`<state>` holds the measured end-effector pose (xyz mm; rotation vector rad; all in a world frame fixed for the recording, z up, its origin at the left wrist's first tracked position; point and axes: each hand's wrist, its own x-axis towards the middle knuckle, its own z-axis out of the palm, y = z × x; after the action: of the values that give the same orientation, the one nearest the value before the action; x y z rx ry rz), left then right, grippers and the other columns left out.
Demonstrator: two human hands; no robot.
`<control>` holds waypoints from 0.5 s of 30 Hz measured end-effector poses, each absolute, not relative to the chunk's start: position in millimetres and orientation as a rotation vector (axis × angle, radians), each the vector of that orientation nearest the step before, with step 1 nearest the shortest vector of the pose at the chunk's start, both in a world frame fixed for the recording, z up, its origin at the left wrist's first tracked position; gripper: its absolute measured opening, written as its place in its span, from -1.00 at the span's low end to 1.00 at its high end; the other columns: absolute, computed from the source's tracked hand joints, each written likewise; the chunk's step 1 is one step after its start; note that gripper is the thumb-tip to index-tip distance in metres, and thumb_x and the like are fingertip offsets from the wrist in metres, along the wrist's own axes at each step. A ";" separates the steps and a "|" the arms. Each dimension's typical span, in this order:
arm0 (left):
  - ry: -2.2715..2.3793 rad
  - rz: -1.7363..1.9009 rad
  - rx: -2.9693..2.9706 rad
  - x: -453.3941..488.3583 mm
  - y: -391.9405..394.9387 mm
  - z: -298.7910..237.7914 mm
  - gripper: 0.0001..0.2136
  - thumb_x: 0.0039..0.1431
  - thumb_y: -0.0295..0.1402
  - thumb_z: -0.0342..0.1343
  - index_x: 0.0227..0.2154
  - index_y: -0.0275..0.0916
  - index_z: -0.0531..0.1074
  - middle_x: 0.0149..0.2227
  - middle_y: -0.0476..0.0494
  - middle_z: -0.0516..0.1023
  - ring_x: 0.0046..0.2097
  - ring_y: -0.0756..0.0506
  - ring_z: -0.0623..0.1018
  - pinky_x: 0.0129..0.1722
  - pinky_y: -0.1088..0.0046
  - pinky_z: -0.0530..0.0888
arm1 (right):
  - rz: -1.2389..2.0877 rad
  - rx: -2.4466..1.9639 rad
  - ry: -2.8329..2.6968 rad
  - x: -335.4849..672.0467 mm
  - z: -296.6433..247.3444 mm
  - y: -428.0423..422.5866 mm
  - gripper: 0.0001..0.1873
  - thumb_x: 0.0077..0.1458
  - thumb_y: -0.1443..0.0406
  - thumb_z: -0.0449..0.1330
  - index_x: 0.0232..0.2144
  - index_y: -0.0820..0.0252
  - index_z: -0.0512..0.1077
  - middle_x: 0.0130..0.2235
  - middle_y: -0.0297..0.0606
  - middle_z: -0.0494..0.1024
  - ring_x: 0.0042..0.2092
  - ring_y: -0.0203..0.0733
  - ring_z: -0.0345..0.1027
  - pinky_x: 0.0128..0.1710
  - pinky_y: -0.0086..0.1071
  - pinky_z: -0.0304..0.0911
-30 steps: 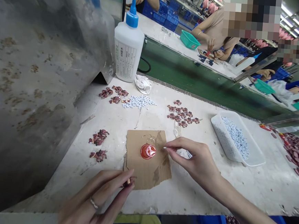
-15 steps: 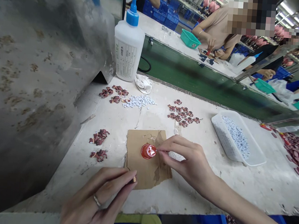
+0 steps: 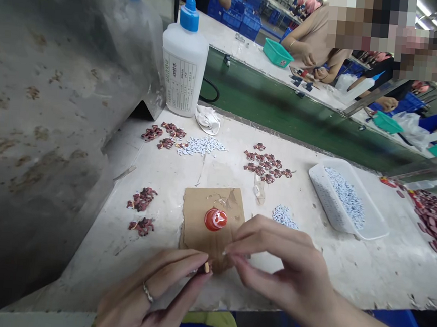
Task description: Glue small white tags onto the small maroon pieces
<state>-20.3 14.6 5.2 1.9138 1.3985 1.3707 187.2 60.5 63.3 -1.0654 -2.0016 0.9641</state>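
Observation:
My left hand (image 3: 155,289), a ring on one finger, pinches a small dark brown piece with a tan patch (image 3: 206,268) between thumb and forefinger. Close to its right, the thumb and forefinger of my right hand (image 3: 282,264) are pressed together on a tiny pale piece (image 3: 225,252), too small to make out fully. Behind both hands a small red cup (image 3: 216,219), shiny and wet on top, stands on a torn cardboard sheet (image 3: 194,232). A little pile of white-and-blue bits (image 3: 284,216) lies just beyond my right hand.
Clusters of small brown figures (image 3: 266,164) and more white bits (image 3: 200,146) lie on the table. A glue bottle (image 3: 184,70) stands back left beside a metal housing (image 3: 55,120). On the right sits a translucent tray (image 3: 372,231). Co-workers sit across a green divider (image 3: 254,93).
My right hand has drawn back from the red cup toward my left hand, uncovering the pile of white bits. My left hand has shifted slightly right with the brown piece.

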 end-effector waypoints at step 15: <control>1.422 1.427 1.936 -14.9 11.3 6.5 -0.77 0.23 -0.53 0.26 -0.11 -0.11 0.54 -0.15 0.18 0.63 -0.18 0.16 0.61 -0.02 0.74 0.51 | 0.887 -0.937 -2.165 176.7 62.9 50.0 -0.82 0.33 0.47 0.20 -0.05 0.31 0.54 -0.16 -0.10 0.63 -0.19 -0.25 0.57 -0.24 -0.45 0.51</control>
<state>-14.9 11.3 6.5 1.9365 1.4224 1.4273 176.7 50.0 62.9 -0.9367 -2.1647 0.8870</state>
